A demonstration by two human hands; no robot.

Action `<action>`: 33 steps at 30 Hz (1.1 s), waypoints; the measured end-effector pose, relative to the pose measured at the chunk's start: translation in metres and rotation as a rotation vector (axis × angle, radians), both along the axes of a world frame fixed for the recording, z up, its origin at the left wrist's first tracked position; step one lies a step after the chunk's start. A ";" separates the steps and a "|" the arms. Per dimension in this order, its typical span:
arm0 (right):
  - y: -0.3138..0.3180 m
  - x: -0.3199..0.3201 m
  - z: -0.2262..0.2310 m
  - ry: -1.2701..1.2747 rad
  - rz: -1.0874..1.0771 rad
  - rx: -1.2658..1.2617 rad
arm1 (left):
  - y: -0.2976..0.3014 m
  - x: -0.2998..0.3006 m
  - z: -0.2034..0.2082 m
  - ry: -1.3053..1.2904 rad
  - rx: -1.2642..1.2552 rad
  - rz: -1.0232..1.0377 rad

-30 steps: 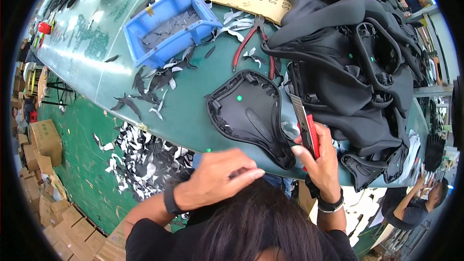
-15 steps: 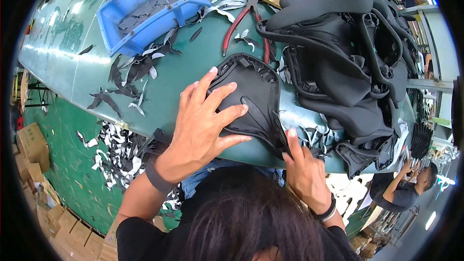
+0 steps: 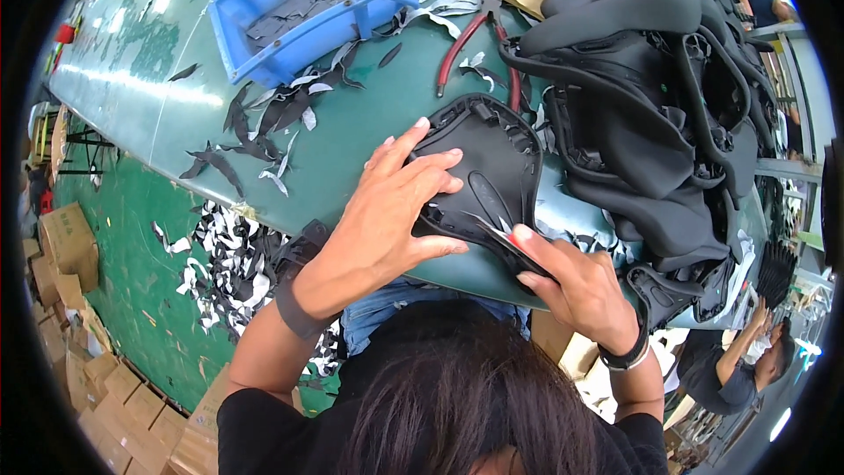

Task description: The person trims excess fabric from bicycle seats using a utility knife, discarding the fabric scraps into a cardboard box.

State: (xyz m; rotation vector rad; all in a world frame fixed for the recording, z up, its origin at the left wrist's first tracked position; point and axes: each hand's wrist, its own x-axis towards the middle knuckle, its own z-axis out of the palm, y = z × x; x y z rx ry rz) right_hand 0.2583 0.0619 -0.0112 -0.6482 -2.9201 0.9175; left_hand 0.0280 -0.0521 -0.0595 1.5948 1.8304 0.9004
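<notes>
A black bicycle saddle (image 3: 505, 154) lies underside up on the green table, its rear rim and folded cover edge showing. My left hand (image 3: 387, 211) rests along the saddle's left side, fingers spread and stretched over it, thumb apart. Near the saddle's narrow nose, my right hand (image 3: 585, 290) is closed on scissors (image 3: 501, 233) with a bit of red showing. The thin blades point toward the saddle's middle; my fingers hide most of the handles. Red-handled pliers (image 3: 460, 54) lie open beyond the saddle.
To the right, black saddles (image 3: 624, 114) are piled high. A blue bin (image 3: 303, 35) with dark flat pieces stands at the far left, scraps (image 3: 264, 114) beside it. More scraps (image 3: 230, 255) lie below the table's edge. A person (image 3: 730, 365) is at the right.
My right hand has moved up from beside the saddle's nose, and scissor blades now show over the saddle. My left hand stays on the saddle. The whole view has shifted slightly.
</notes>
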 end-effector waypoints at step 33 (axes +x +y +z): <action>-0.030 0.022 -0.041 0.176 -0.525 -0.112 | 0.018 0.086 0.018 -0.060 0.189 -0.286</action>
